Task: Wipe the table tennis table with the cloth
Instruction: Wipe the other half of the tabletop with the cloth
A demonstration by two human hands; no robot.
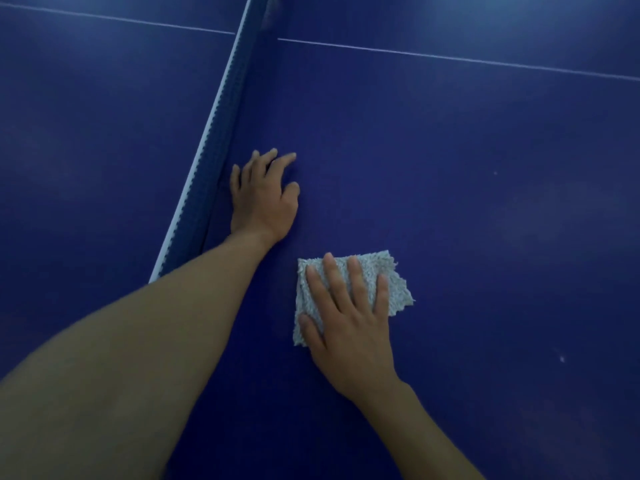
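Note:
A blue table tennis table (pixel 467 174) fills the view. A small folded grey fluffy cloth (pixel 394 289) lies flat on it near the middle. My right hand (pixel 349 320) presses on the cloth with straight, spread fingers and covers most of its left half. My left hand (pixel 265 195) rests on the bare table surface just right of the net, fingers spread and holding nothing.
The net (pixel 211 150) with its white top band runs diagonally from the top centre down to the left. A thin white centre line (pixel 450 58) crosses the table at the far side. A few small white specks (pixel 561 359) lie on the surface at the right.

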